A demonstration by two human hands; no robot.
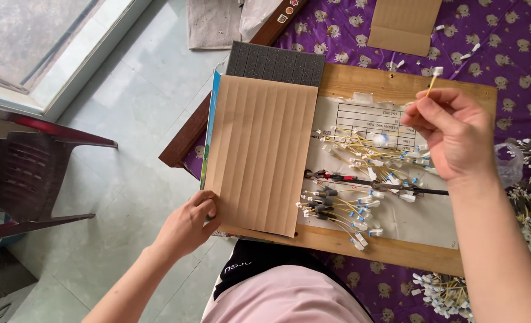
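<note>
Left hand (187,226) fingers pinching cardboard sheet (259,152) edge; right hand (451,134) fingers pinching wire (433,81).

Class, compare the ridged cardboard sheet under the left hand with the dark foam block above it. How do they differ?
The cardboard sheet is tan; the foam block is dark grey. The cardboard sheet is larger and overlaps the foam block's lower edge. The left hand grips the cardboard sheet's bottom corner; the foam block is untouched. Both show parallel lengthwise grooves.

A home turned workplace: tiled floor (128,119), plastic chair (32,173), patterned purple cloth (493,42).
</note>
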